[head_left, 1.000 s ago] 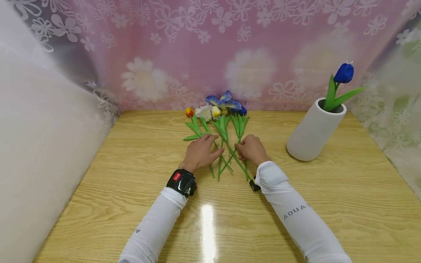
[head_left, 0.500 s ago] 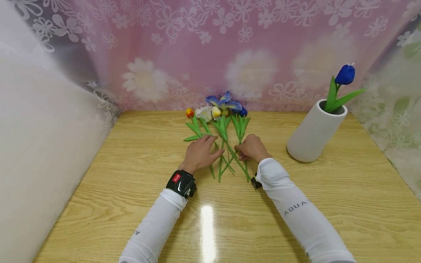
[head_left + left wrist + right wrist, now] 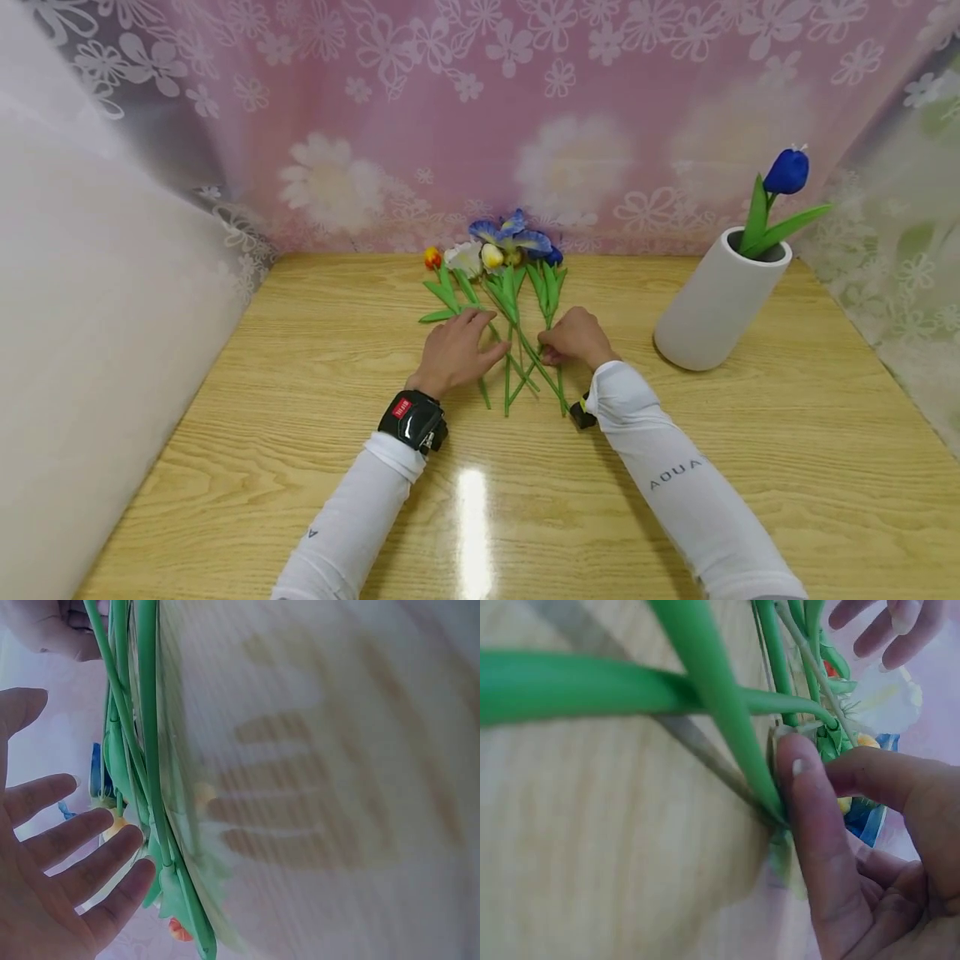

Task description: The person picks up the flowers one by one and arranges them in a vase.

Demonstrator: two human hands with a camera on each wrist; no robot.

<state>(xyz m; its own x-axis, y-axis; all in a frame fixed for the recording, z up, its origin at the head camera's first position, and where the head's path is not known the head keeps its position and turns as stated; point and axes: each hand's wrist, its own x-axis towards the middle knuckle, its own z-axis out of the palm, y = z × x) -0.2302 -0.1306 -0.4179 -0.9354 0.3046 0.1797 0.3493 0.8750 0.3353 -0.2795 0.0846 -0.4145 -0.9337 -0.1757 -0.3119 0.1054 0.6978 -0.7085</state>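
Several artificial flowers lie bunched on the table, with a white bloom (image 3: 463,259), a yellow-white tulip (image 3: 492,256), a red-orange tulip (image 3: 432,257) and a blue-violet iris (image 3: 513,232) at the far end. Their green stems (image 3: 558,392) cross toward me. My left hand (image 3: 457,350) hovers over or beside the stems on the left, fingers spread and holding nothing in the left wrist view. At the right side of the bunch, my right hand (image 3: 577,337) pinches a green flower stem between thumb and forefinger; which bloom it belongs to is hard to tell.
A white vase (image 3: 716,304) stands to the right, holding one blue tulip (image 3: 787,171) with green leaves. Behind the wooden table (image 3: 300,467) hangs a pink floral curtain (image 3: 450,108). A white wall (image 3: 97,275) bounds the left.
The lower end of one crossing stem has shifted slightly right. Both hands stay almost in place, the right one still at the stems.
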